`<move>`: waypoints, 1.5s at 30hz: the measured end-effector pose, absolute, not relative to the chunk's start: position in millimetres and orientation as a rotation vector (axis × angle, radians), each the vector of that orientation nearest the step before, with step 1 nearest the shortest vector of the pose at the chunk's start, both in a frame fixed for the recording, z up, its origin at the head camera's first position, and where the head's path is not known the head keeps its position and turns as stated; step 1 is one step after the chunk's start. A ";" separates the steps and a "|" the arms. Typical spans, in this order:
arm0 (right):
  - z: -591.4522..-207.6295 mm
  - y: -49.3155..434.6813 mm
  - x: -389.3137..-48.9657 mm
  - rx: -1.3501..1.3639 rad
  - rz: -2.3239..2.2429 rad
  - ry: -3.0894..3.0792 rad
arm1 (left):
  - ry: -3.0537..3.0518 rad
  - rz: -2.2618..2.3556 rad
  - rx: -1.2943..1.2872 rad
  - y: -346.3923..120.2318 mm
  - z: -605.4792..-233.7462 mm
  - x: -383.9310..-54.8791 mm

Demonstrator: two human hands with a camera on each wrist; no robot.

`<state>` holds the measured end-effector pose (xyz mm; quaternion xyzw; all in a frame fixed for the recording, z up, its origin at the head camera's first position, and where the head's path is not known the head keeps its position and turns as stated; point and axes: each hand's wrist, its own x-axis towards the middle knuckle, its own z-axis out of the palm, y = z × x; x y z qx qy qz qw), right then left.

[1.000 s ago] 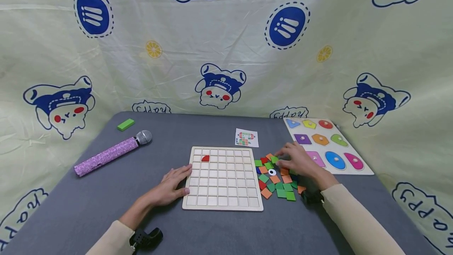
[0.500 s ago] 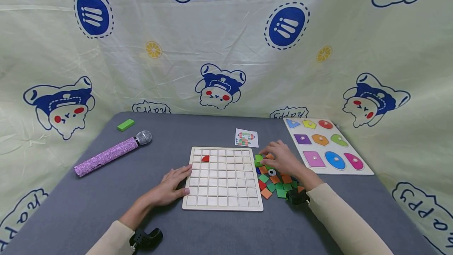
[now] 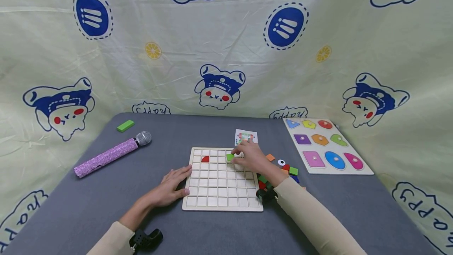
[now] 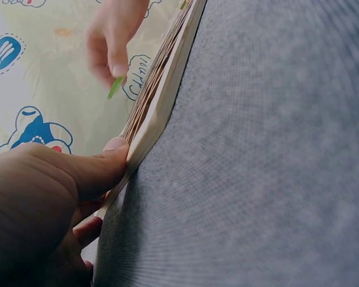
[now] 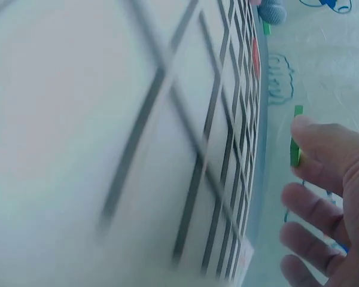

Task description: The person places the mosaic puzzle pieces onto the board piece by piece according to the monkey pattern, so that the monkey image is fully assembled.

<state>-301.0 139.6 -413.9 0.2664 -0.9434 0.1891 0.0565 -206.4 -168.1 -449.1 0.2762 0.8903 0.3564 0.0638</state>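
Observation:
A pale square board [image 3: 212, 184] with a grid of shallow cells lies on the grey table. One red quarter-round tile [image 3: 205, 159] sits in a cell at its upper left. My left hand [image 3: 170, 186] rests against the board's left edge, its thumb touching the rim in the left wrist view. Between thumb and index finger, my right hand [image 3: 252, 158] pinches a thin green square tile [image 3: 230, 157] over the upper part of the grid. In the right wrist view this tile [image 5: 296, 136] is seen edge-on, above the board's surface.
Right of the board lie several loose coloured tiles [image 3: 293, 171], partly hidden by the right forearm. A small pattern card [image 3: 240, 135] lies behind the board. A shape puzzle [image 3: 304, 152] is at the right; a purple microphone [image 3: 109, 156] and green block [image 3: 125, 125] are at the left.
The right hand has moved left from the loose tiles to over the board, carrying a green tile. My left hand has stayed at the board's edge.

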 end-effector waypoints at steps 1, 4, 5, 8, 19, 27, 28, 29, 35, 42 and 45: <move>-414.4 134.0 -302.1 0.811 0.569 -2.860 | 2.689 1.077 0.833 -168.2 -449.2 -206.4; -415.3 118.5 -305.5 0.802 0.540 -2.885 | 2.686 1.079 0.821 -168.1 -449.7 -206.6; -415.3 113.9 -306.6 0.798 0.532 -2.893 | 2.685 1.081 0.818 -167.9 -449.8 -206.5; -415.9 102.5 -309.6 0.791 0.501 -2.923 | 2.686 1.086 0.822 -167.5 -450.6 -206.6; -418.9 81.4 -314.8 0.813 0.404 -2.984 | 2.706 1.096 0.847 -166.9 -449.2 -206.2; -418.4 77.7 -313.8 0.800 0.343 -3.009 | 2.707 1.094 0.844 -167.6 -449.1 -206.4; -418.4 77.1 -313.7 0.796 0.342 -3.014 | 2.703 1.094 0.840 -167.7 -449.1 -206.3; -418.5 76.7 -313.7 0.794 0.338 -3.019 | 2.699 1.095 0.833 -167.8 -449.1 -206.3; -421.0 77.1 -313.7 0.782 0.346 -3.007 | 2.694 1.092 0.826 -167.3 -449.2 -205.9; -422.5 81.2 -312.3 0.797 0.397 -2.997 | 2.707 1.081 0.840 -167.9 -449.1 -206.0; -423.0 82.5 -312.2 0.809 0.414 -2.993 | 2.696 1.084 0.824 -168.0 -448.4 -206.2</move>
